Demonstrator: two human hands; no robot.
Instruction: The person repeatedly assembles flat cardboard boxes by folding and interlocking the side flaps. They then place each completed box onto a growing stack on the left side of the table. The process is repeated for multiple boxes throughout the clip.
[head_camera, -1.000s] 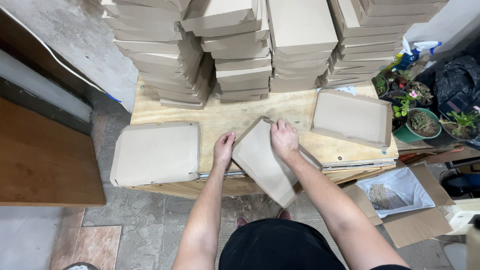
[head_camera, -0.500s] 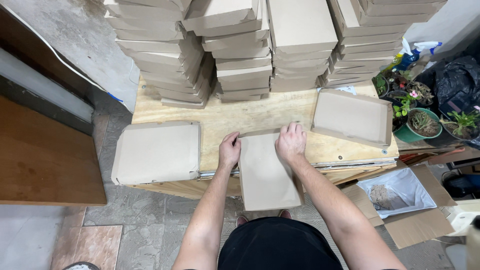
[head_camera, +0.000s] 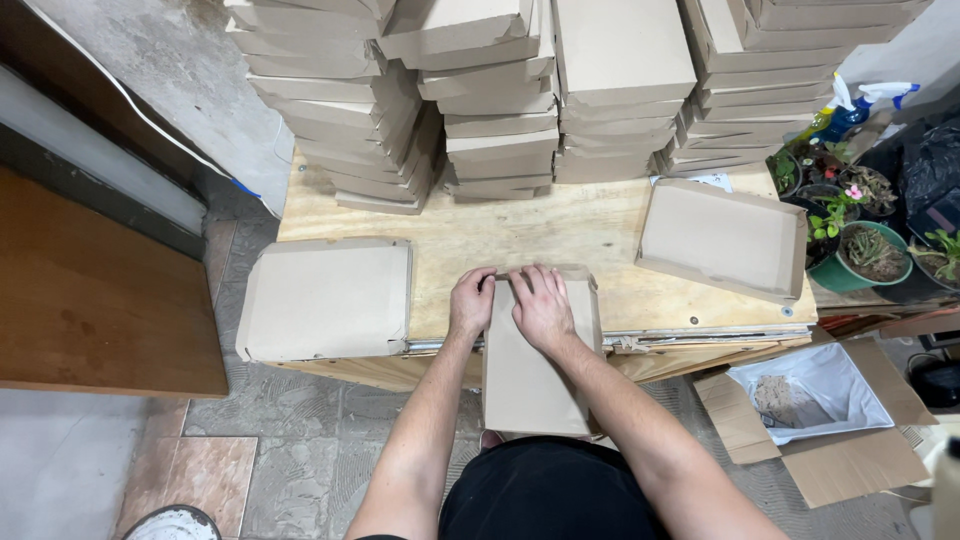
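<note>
A flat brown cardboard sheet lies across the front edge of the wooden table and hangs over it toward me. My left hand presses on its upper left corner. My right hand lies flat on its top part, fingers spread toward the far edge. Both hands sit side by side, almost touching. A folded cardboard tray rests to the left of my hands. Another folded tray sits tilted at the right of the table.
Tall stacks of folded cardboard boxes fill the back of the table. Potted plants and spray bottles stand at the right. An open carton with a white bag sits on the floor at right. A brown wooden surface is at left.
The cardboard sheet has turned from a slanted position to square with the table edge. Both hands have shifted onto its top part and come closer together.
</note>
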